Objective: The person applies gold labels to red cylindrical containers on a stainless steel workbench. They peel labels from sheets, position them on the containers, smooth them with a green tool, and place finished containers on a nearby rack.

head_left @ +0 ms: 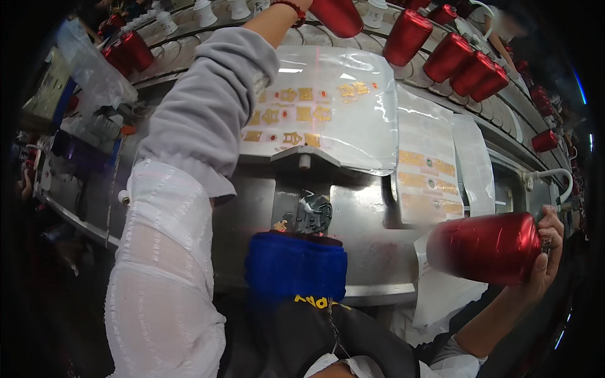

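Note:
My right hand (547, 249) is closed round the neck end of a glossy red bottle (488, 249). This bottle lies sideways in the air, its base toward the left, above the right of the metal bench. Stretched far forward, my left arm reaches the top edge, where only the wrist and part of my left hand (299, 4) show, with a red bracelet. A second red bottle (340, 15) leans toward that hand, its upper end at it; the fingers are cut off. A clear-backed sheet of gold characters and small red labels (328, 148) lies beneath the left forearm.
Several red bottles (408, 38) and white caps (205, 12) stand along a curved conveyor (435, 94). Gold-banded label sheets (428, 135) lie at the right. A blue cloth-wrapped piece (296, 266) sits at the metal bench's (365, 252) front. A white hose (558, 173) bends at the right.

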The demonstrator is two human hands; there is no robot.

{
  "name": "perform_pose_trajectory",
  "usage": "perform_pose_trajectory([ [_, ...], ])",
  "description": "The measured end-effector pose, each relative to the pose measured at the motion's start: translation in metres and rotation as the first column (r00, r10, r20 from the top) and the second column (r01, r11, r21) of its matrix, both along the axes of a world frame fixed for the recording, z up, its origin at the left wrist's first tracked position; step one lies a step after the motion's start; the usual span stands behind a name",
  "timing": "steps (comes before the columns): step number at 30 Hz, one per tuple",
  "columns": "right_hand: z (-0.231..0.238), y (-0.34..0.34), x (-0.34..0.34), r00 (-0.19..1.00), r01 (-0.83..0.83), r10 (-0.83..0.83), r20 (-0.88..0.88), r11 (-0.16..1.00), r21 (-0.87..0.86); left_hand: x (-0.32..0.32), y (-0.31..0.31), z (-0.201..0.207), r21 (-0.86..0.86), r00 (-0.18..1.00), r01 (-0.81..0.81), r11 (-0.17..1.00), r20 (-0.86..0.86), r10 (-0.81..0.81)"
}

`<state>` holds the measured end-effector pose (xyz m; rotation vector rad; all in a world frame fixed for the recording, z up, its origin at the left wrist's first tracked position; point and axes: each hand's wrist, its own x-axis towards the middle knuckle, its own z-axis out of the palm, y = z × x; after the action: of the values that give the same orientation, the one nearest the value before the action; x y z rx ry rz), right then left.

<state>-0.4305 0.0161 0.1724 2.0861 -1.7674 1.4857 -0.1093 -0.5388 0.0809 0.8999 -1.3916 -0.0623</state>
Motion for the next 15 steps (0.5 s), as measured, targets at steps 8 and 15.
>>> perform_pose_trajectory([
  [8,-0.002,-0.066,0.033,0.903,-0.403,0.416,0.104,0.906,-0.130,0.200,0.217,0.078,-0.118,0.981,-0.054,0.992,0.182,0.075],
  [15,-0.020,-0.124,0.190,0.510,-0.738,0.764,0.395,0.624,-0.257,0.297,0.364,0.017,0.205,0.938,-0.257,0.944,0.287,0.193],
])
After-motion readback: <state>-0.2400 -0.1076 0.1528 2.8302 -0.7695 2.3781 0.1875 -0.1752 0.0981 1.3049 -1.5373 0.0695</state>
